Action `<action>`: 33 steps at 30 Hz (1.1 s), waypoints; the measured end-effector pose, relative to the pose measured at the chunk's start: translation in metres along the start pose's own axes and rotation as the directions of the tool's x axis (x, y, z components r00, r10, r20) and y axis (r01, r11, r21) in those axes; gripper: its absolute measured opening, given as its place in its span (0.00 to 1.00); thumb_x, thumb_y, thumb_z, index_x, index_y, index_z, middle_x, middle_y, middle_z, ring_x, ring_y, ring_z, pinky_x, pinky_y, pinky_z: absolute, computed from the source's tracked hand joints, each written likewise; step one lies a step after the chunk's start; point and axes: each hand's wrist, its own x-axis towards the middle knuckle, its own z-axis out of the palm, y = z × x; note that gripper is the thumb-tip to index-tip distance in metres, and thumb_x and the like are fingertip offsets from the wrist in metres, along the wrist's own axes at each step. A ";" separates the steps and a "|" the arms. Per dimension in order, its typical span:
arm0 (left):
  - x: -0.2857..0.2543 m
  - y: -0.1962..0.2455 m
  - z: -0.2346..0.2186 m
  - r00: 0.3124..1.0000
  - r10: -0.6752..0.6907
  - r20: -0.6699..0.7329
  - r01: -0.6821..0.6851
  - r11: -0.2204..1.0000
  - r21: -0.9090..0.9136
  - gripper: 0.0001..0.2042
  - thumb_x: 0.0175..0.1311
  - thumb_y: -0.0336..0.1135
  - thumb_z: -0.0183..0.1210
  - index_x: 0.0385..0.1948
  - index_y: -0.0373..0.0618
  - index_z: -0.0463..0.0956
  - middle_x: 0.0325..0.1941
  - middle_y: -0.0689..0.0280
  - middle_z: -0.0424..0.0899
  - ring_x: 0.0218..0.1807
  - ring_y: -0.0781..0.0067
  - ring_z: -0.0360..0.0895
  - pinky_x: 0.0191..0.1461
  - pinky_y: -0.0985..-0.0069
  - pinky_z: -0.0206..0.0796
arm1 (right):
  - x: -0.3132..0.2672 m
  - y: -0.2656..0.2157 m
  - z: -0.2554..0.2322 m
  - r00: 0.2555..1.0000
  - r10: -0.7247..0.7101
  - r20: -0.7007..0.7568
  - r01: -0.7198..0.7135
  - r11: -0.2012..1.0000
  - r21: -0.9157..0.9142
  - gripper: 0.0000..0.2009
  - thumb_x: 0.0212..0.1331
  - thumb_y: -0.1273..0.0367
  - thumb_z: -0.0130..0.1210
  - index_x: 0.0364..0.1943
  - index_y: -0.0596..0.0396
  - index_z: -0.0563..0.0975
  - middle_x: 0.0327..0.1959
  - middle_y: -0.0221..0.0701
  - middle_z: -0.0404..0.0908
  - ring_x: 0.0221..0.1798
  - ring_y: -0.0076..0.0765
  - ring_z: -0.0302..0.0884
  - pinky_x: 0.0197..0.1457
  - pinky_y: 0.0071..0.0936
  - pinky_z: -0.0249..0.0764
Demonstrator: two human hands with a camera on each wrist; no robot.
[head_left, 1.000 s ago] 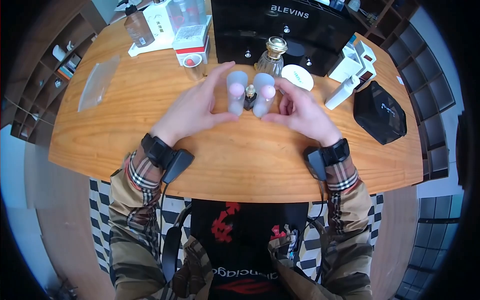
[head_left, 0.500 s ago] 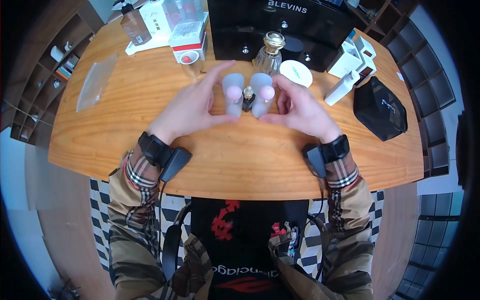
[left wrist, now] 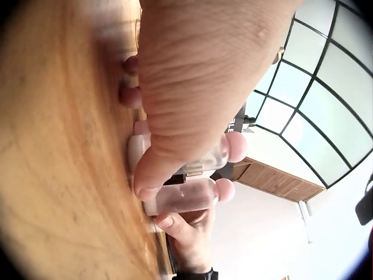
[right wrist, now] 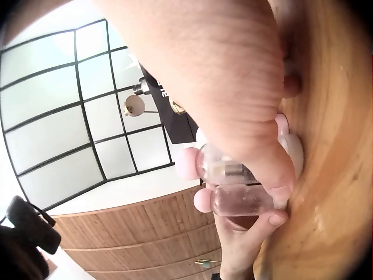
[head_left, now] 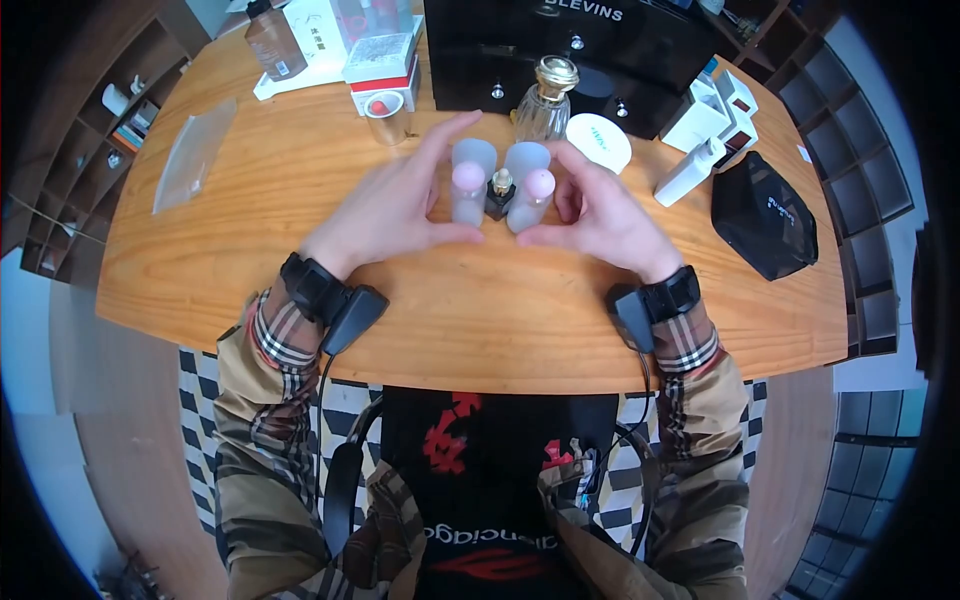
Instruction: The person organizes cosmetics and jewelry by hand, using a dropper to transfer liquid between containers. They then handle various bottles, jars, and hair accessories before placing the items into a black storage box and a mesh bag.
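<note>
Two frosted bottles with round pink caps, a left bottle (head_left: 467, 208) and a right bottle (head_left: 528, 213), stand upright side by side. A small dark bottle (head_left: 498, 203) with a gold top sits between them. My left hand (head_left: 385, 208) curves round the left bottle, thumb at its near side and index finger reaching behind. From the other side my right hand (head_left: 612, 222) holds the right bottle between thumb and bent fingers. Pale frosted cylinders (head_left: 474, 152) show behind the pink caps. In the left wrist view the thumb (left wrist: 156, 172) lies low across the bottles' bases.
Behind stand a glass perfume bottle (head_left: 546, 108), a white round lid (head_left: 598, 143) and a black drawer cabinet (head_left: 480, 50). A cup (head_left: 388, 122) and stacked boxes (head_left: 382, 62) are at back left. On the right are a white bottle (head_left: 688, 174) and black pouch (head_left: 765, 218).
The head view shifts slightly. Both hands stay around the bottles, and the bottles keep their places between them.
</note>
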 end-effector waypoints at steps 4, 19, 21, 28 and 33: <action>-0.001 0.000 -0.001 0.999 -0.025 0.020 0.025 1.000 0.005 0.55 0.49 0.40 0.78 0.79 0.57 0.49 0.41 0.59 0.80 0.29 0.67 0.74 0.36 0.70 0.69 | 0.001 0.005 0.004 0.999 -0.031 -0.016 0.031 0.999 0.010 0.39 0.45 0.60 0.79 0.63 0.54 0.71 0.25 0.25 0.72 0.27 0.23 0.70 0.30 0.23 0.68; -0.001 -0.003 -0.001 0.999 -0.016 -0.029 0.017 1.000 0.018 0.51 0.54 0.36 0.74 0.79 0.56 0.49 0.39 0.63 0.74 0.27 0.73 0.70 0.33 0.74 0.65 | 0.000 0.009 0.002 0.996 -0.067 -0.066 0.071 0.995 0.067 0.37 0.52 0.73 0.72 0.68 0.55 0.69 0.24 0.20 0.70 0.26 0.15 0.66 0.29 0.18 0.63; -0.002 -0.004 -0.002 0.999 -0.025 -0.020 0.026 0.999 0.028 0.50 0.54 0.38 0.73 0.78 0.56 0.49 0.48 0.56 0.79 0.28 0.66 0.75 0.35 0.70 0.70 | 0.000 0.006 0.000 0.997 -0.041 -0.069 0.042 0.999 0.019 0.35 0.50 0.69 0.73 0.66 0.54 0.71 0.23 0.27 0.75 0.26 0.24 0.76 0.31 0.24 0.73; -0.004 -0.003 -0.007 0.999 0.002 -0.052 -0.002 1.000 -0.012 0.51 0.53 0.35 0.73 0.79 0.56 0.48 0.53 0.57 0.76 0.29 0.67 0.73 0.37 0.71 0.71 | 0.000 -0.002 -0.003 0.996 -0.020 -0.086 0.018 1.000 -0.025 0.31 0.50 0.69 0.74 0.62 0.55 0.76 0.24 0.28 0.79 0.26 0.24 0.78 0.32 0.23 0.75; -0.002 -0.002 -0.006 0.984 0.084 -0.155 -0.082 0.996 0.018 0.50 0.51 0.34 0.75 0.77 0.57 0.53 0.54 0.62 0.70 0.32 0.71 0.70 0.36 0.73 0.69 | 0.002 0.001 -0.002 0.980 -0.058 -0.190 0.042 0.995 -0.086 0.25 0.51 0.68 0.75 0.55 0.54 0.80 0.32 0.30 0.85 0.28 0.23 0.79 0.34 0.23 0.78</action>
